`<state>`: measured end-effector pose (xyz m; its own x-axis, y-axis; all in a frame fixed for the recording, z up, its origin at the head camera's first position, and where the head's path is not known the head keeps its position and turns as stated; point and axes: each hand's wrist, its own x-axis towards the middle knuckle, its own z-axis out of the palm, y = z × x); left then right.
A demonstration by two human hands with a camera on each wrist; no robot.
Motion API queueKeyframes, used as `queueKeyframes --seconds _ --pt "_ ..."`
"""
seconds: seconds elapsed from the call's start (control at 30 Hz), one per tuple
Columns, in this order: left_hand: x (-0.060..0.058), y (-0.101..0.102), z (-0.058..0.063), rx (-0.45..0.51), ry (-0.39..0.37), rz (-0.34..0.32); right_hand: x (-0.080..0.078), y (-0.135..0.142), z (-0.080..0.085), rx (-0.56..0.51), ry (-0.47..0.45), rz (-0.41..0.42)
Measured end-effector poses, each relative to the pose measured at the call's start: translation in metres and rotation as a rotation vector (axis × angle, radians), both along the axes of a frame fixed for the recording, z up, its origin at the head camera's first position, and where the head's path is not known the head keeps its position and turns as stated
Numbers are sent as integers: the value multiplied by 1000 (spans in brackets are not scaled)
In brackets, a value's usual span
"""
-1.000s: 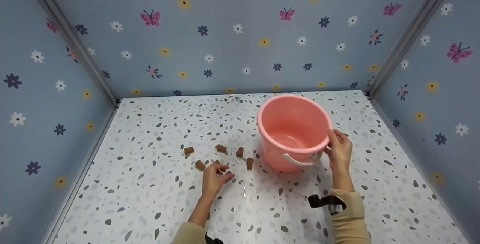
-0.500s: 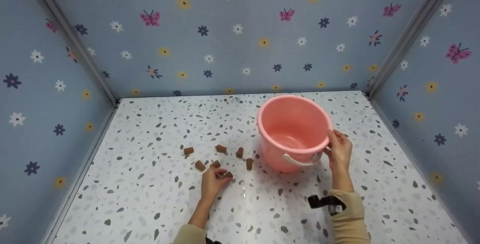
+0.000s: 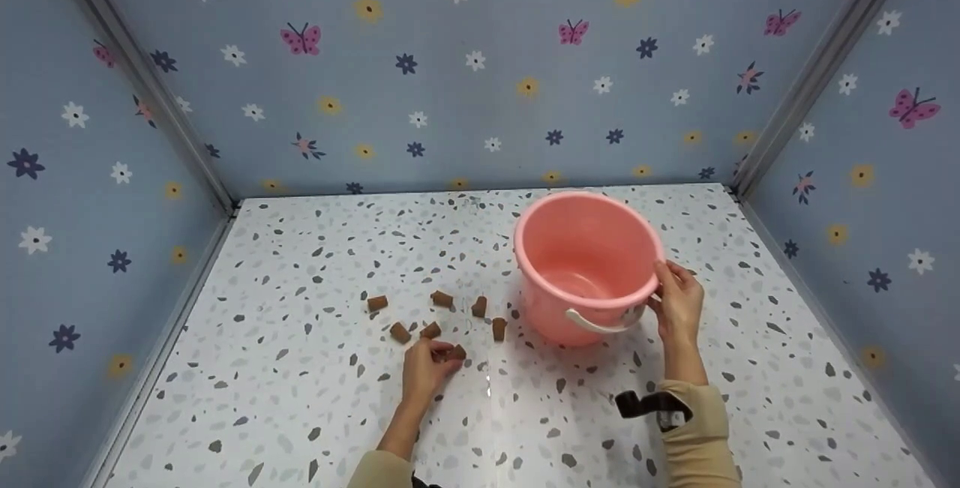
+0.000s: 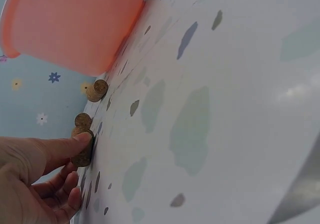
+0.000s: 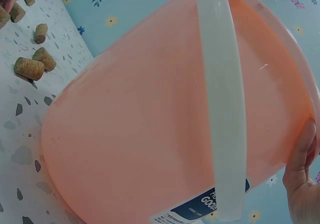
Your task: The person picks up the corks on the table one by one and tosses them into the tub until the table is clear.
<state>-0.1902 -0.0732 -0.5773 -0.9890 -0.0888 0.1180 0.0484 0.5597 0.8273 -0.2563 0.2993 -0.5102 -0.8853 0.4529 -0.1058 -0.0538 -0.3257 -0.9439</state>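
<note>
My left hand point(image 3: 425, 370) pinches a small brown cork point(image 3: 458, 352) low over the speckled tabletop. Thumb and fingers also show on this cork point(image 4: 85, 153) in the left wrist view. Just beyond the fingers lies another cork point(image 3: 430, 330). At the right stands a pink bucket point(image 3: 547, 315), upright, its mouth facing up and its white handle point(image 3: 592, 323) hanging down the near side. My right hand point(image 3: 680, 298) grips the bucket's right rim, with the thumb on the outer wall in the right wrist view. No corks show inside the bucket.
Several more corks lie left of the bucket, among them one cork point(image 3: 499, 329) close to its base and another cork point(image 3: 377, 303) farthest left. Flowered blue panels point(image 3: 480, 83) wall the white speckled table point(image 3: 300, 398) at the back and both sides.
My left hand has drawn slightly nearer the body, and its thumb and fingers have come together on a cork. The right hand and the bucket stay in place.
</note>
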Motion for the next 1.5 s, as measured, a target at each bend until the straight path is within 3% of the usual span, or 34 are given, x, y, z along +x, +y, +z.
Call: queueKeyframes --seconds 0.07,0.13,0.3,0.43,0.63,0.73,0.8,0.93,0.97,1.03,1.1,1.17,1.23,1.4,1.47,1.5 --pt "0 0 -1 -3 4 -1 -4 3 -5 4 -11 -4" --pt "0 0 -2 -2 13 -6 -16 13 -24 19 -10 -19" --pt "0 0 -2 2 40 -25 -23 22 -34 -56 17 19" --pt "0 2 1 14 27 -28 -9 8 -9 -42 2 4" --pt "1 4 5 33 45 -37 28 -30 52 24 -63 -42" --pt "2 5 7 42 89 -52 31 -33 57 20 -75 -46" --pt "2 5 9 44 104 -57 7 -11 14 34 -30 -42" --pt "1 7 14 56 93 -59 -9 8 -20 -25 60 13" --pt "1 7 16 62 89 -62 -9 8 -21 -26 68 14" --pt "-1 7 19 71 89 -71 15 -14 21 -36 20 7" --pt "-2 7 22 76 89 -79 21 -22 35 4 -12 -25" --pt "-3 8 26 71 90 -82 22 -25 38 35 -50 -40" --pt "-4 9 30 60 92 -82 6 -10 12 13 -31 -30" --pt "-5 13 42 36 95 -80 -47 36 -78 48 27 -36" --pt "-5 14 47 28 96 -78 -55 42 -92 67 30 -42" --pt "-5 15 50 26 99 -80 -54 42 -91 56 27 -41"
